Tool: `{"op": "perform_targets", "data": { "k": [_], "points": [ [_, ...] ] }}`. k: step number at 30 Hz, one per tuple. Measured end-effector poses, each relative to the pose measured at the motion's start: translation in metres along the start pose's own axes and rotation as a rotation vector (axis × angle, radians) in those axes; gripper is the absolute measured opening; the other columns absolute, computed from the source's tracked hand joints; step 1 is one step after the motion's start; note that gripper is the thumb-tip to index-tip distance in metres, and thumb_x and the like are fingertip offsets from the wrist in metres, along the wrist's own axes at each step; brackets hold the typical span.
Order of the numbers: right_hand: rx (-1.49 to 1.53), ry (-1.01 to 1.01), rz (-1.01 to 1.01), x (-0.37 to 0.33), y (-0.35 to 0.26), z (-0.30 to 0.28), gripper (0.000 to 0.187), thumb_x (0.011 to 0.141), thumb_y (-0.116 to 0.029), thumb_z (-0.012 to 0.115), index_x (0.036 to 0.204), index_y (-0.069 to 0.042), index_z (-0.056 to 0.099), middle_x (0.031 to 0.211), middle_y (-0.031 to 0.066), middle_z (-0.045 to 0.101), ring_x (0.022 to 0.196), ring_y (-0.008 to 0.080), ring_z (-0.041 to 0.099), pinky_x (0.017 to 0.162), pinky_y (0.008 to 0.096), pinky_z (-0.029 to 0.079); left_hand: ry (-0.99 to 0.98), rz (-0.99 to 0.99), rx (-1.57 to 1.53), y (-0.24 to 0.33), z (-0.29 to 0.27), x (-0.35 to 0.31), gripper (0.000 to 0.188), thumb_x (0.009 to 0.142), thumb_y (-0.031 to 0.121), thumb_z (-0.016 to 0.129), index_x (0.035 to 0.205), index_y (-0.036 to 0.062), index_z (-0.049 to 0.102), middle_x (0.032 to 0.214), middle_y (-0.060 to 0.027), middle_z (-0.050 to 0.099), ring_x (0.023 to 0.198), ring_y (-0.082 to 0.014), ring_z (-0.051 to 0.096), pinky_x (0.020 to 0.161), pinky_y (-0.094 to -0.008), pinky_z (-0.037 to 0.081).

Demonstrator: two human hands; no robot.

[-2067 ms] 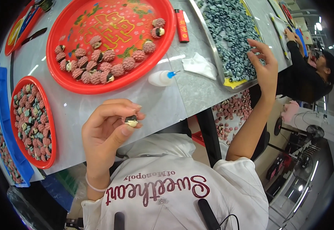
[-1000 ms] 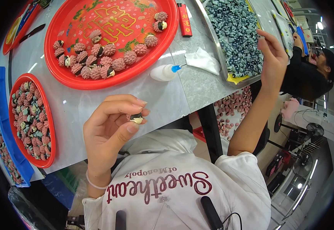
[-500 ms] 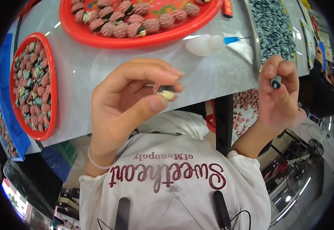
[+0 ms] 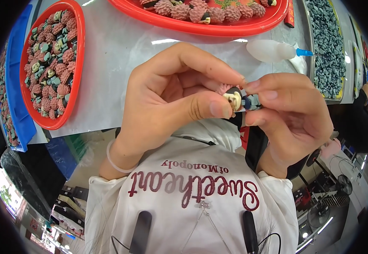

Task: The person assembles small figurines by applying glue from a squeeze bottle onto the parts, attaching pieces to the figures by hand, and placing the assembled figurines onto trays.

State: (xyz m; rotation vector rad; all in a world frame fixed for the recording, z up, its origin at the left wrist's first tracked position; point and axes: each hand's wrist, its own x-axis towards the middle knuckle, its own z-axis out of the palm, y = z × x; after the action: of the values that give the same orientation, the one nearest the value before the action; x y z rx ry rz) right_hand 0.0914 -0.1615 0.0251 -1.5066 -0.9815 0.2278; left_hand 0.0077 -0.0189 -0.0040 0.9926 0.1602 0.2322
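My left hand [image 4: 163, 97] pinches a small figurine head [image 4: 234, 98] between thumb and fingers. The head has a pale face, a black band and pink bumpy hair. Between the fingertips of my right hand [image 4: 298, 112] is a small grey-blue figurine body [image 4: 252, 102] with a dark upper end. Over the table's near edge the two parts meet, the body's dark end against the head's underside. Fingertips cover part of both, so I cannot tell how firmly they are joined.
A red oval tray [image 4: 201, 28] of pink-haired heads lies at the far side. To the left stand a red basin [image 4: 81, 55] of assembled figurines and a blue crate [image 4: 17, 101]. A squeeze bottle [image 4: 270, 51] with a blue tip lies near a tray of grey-blue bodies [image 4: 328, 51].
My hands have come together from apart, the right moving left and the left moving right. Head and body now touch. The table's things appear shifted right and up in the view.
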Motion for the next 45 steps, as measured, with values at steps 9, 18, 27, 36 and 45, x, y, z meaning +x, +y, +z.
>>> {"op": "perform_targets", "data": {
  "k": [9,18,27,36,45],
  "points": [
    [-0.265,-0.035,-0.166,0.006,-0.007,0.005,0.021,0.063,0.003,0.068,0.078,0.002,0.054,0.078,0.0205,0.058,0.059,0.0162,0.058,0.048,0.0209,0.048,0.005,-0.084,-0.059,0.006,0.000,0.001,0.039,0.064,0.028,0.072,0.084,-0.0013,0.055,0.076,-0.0083,0.055,0.064,-0.0098,0.053,0.054,-0.0187,0.044],
    [-0.356,0.067,-0.175,-0.003,-0.006,0.015,0.023,0.060,0.005,0.069,0.077,0.002,0.055,0.078,0.0204,0.058,0.060,0.0171,0.058,0.048,0.0212,0.049,-0.017,-0.039,-0.010,0.002,-0.002,-0.001,0.033,0.066,0.022,0.071,0.085,-0.0014,0.058,0.075,-0.0081,0.057,0.064,-0.0098,0.053,0.057,-0.0191,0.043],
    [-0.285,-0.015,-0.147,-0.003,-0.003,0.001,0.021,0.064,-0.007,0.070,0.077,-0.002,0.055,0.076,0.0143,0.054,0.065,0.0173,0.054,0.054,0.0218,0.044,-0.030,-0.021,0.023,0.002,-0.001,-0.001,0.029,0.070,0.018,0.068,0.086,-0.0021,0.057,0.082,-0.0139,0.059,0.071,-0.0138,0.057,0.062,-0.0227,0.046],
    [-0.074,0.119,0.238,-0.010,-0.008,0.003,0.028,0.060,-0.008,0.073,0.075,-0.002,0.050,0.071,0.0063,0.048,0.063,0.0126,0.044,0.055,0.0204,0.033,-0.138,0.064,0.074,-0.004,-0.003,0.000,0.023,0.074,0.009,0.062,0.091,-0.0044,0.054,0.092,-0.0214,0.058,0.079,-0.0235,0.060,0.070,-0.0309,0.049],
    [-0.179,0.106,0.260,-0.007,-0.002,0.004,0.036,0.054,-0.013,0.077,0.072,0.000,0.048,0.064,0.0040,0.048,0.060,0.0108,0.043,0.056,0.0197,0.032,-0.166,0.103,0.043,-0.002,-0.003,0.003,0.032,0.071,0.008,0.065,0.097,-0.0063,0.053,0.098,-0.0226,0.056,0.089,-0.0250,0.057,0.074,-0.0317,0.048]
  ]
}}
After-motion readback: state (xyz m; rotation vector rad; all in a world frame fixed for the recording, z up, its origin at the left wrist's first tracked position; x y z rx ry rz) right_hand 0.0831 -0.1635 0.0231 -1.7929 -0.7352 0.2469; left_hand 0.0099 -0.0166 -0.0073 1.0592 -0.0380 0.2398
